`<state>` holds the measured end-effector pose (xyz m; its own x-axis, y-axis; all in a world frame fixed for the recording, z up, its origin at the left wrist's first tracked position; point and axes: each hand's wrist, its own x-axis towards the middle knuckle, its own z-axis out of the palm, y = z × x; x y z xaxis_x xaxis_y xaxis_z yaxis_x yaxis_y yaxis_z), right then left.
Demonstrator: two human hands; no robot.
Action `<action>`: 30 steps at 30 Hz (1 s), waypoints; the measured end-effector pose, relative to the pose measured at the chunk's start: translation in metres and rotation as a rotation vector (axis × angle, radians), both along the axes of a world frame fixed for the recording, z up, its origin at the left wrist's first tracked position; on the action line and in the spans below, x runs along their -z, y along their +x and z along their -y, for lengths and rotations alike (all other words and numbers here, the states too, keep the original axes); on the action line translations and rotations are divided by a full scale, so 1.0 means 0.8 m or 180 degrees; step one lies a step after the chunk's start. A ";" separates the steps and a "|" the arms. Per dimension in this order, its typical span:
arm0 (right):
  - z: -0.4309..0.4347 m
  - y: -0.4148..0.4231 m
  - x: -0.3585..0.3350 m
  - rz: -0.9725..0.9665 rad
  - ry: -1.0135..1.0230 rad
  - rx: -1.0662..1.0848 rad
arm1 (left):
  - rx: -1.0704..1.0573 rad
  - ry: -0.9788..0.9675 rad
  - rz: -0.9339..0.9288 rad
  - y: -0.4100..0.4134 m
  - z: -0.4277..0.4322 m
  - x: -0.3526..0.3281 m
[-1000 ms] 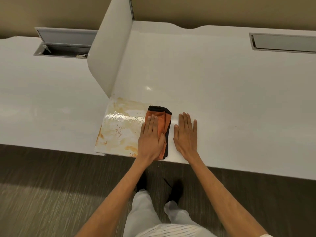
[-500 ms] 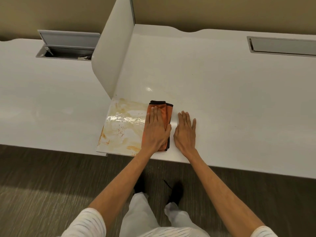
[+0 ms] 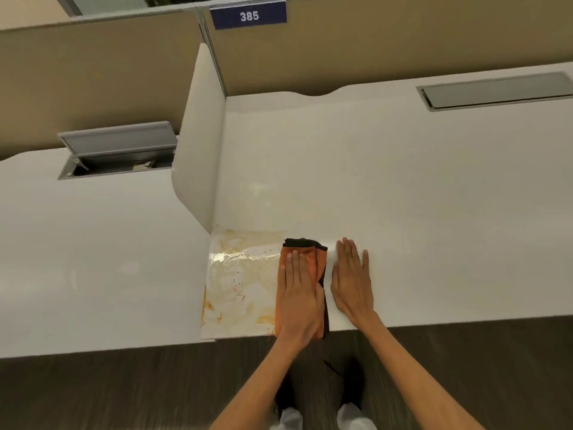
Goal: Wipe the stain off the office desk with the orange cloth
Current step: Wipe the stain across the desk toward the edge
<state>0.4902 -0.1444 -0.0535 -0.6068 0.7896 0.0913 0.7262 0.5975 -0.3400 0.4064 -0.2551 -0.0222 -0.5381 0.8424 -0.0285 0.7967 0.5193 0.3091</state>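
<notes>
I am pressing my flat left hand [image 3: 297, 299] on the orange cloth [image 3: 313, 259], my open right hand [image 3: 352, 282] bracing on the desk [image 3: 434, 228]; sweeping leftward with even pressure should lift the stain [image 3: 242, 280].

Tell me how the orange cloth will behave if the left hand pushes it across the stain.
The cloth is folded in soft layers, so it is probably floppy and may bunch unless pressed flat. The left hand lies flat on it, which should keep it spread. The stain looks glossy and wet, so the cloth likely glides, then soaks up and drags.
</notes>
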 end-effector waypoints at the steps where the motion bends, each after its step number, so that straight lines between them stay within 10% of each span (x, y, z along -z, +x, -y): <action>1: 0.000 -0.001 0.000 0.0012 0.0005 0.0027 | 0.0004 -0.0005 -0.0002 -0.008 -0.008 -0.001; 30: 0.027 -0.014 -0.010 0.0153 -0.0177 -0.0035 | -0.0317 0.0134 0.0095 -0.028 0.000 0.002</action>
<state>0.4788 -0.1658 -0.0455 -0.6182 0.7858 0.0179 0.7360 0.5867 -0.3378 0.3838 -0.2551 -0.0235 -0.6187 0.7856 -0.0113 0.7319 0.5815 0.3552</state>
